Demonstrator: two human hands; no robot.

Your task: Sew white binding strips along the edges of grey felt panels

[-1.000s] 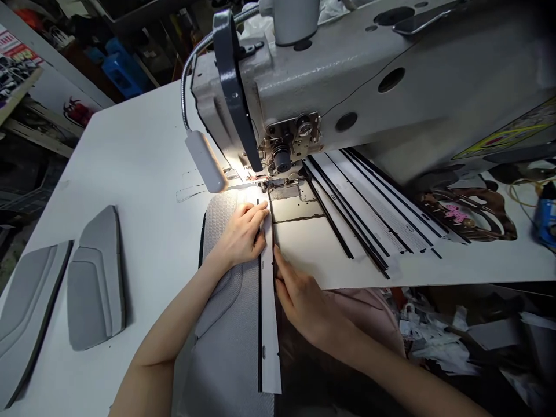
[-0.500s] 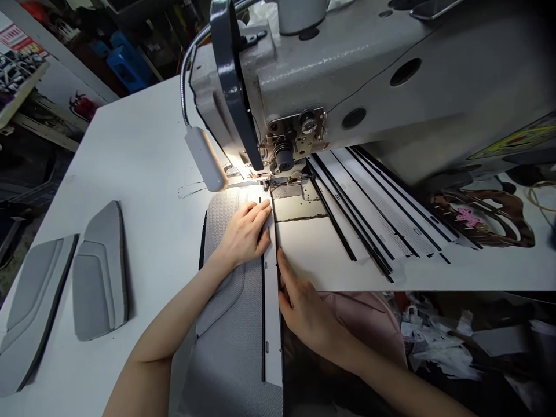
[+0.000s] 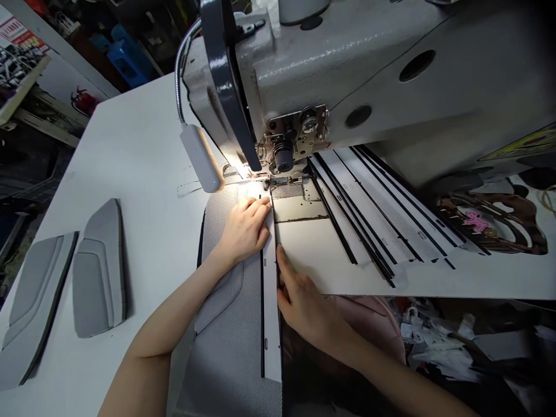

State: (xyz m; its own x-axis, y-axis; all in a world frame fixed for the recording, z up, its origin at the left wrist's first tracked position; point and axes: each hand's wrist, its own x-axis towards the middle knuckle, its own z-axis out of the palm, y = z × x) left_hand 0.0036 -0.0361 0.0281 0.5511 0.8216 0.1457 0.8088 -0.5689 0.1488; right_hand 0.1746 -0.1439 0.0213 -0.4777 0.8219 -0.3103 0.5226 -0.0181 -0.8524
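Note:
A grey fabric panel [image 3: 243, 353] runs up to the needle area of the sewing machine [image 3: 313, 75]. Along its right edge lies a white strip [image 3: 271, 324] with a black border and small slots. My left hand [image 3: 245, 229] rests on the strip and panel just before the presser foot [image 3: 267, 184], fingers laid flat and close together. Lower down, my right hand [image 3: 304, 301] has the strip's right edge between index finger and thumb; its other fingers are partly hidden. The strip's far end goes under the foot, where the stitching is too small to make out.
Two shaped grey padded panels [image 3: 99, 272] lie at the table's left. More white strips with black edges [image 3: 377, 208] fan out under the machine arm. A lamp [image 3: 202, 159] hangs left of the needle. A brown patterned item [image 3: 516, 223] sits far right, and white scraps [image 3: 438, 341] lie below the table edge.
The panel and strip have slid slightly toward the needle, with both hands moving a little along with them. The view has shifted slightly.

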